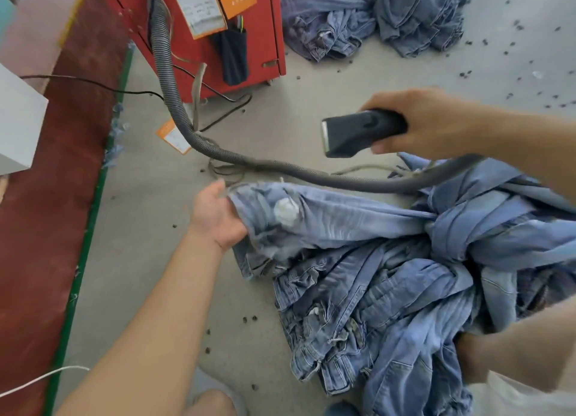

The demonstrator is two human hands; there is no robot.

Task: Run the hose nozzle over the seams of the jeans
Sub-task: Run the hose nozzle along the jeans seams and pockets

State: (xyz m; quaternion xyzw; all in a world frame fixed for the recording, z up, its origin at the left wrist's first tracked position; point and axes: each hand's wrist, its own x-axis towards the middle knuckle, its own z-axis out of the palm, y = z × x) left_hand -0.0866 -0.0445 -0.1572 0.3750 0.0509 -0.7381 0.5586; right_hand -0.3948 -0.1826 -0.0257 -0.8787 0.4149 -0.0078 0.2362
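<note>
On the concrete floor [162,259], the left hand [218,216] grips the waistband end of the top jeans [327,225] on the pile; the right hand [436,122] clasps the hose nozzle [352,133], raised above them. The trailing corrugated hose [193,135] could snag the denim and drag the seam askew.

You are on the floor of a garment finishing workshop: heaps of blue jeans [389,275] lie on bare concrete floor [149,259] scattered with lint and thread scraps, a second denim pile [374,16] beyond, beside a red machine cabinet [249,41] feeding a grey ribbed hose [174,110], paper tags hanging from it.
</note>
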